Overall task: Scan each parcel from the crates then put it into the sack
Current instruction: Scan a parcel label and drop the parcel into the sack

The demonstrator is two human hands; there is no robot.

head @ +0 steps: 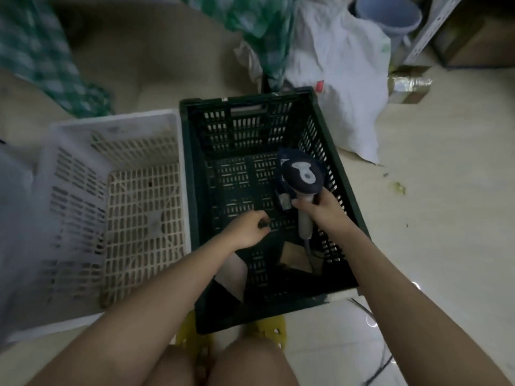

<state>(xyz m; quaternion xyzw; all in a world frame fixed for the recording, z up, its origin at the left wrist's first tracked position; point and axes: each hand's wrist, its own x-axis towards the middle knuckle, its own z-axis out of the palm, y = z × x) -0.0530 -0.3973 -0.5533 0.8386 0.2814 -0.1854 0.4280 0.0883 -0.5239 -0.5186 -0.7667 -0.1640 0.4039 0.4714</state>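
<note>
While the right hand (315, 207) grips the scanner (301, 176), the left hand (250, 229) pinches a tiny dark parcel (263, 224) in the green crate (345, 207), probably light and easily dropped.

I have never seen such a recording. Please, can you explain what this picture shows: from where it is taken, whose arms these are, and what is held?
There is one picture, taken by a camera on a person's head, looking down at their own arms and knees. No machine is here.

The right hand grips a handheld scanner over the dark green crate. The left hand reaches into that crate with curled fingers; whether it holds something small is too blurred to tell.

Beside it, on the person's left, stands a white crate. Both rest on a pale floor. A white sack lies behind the green crate.
</note>
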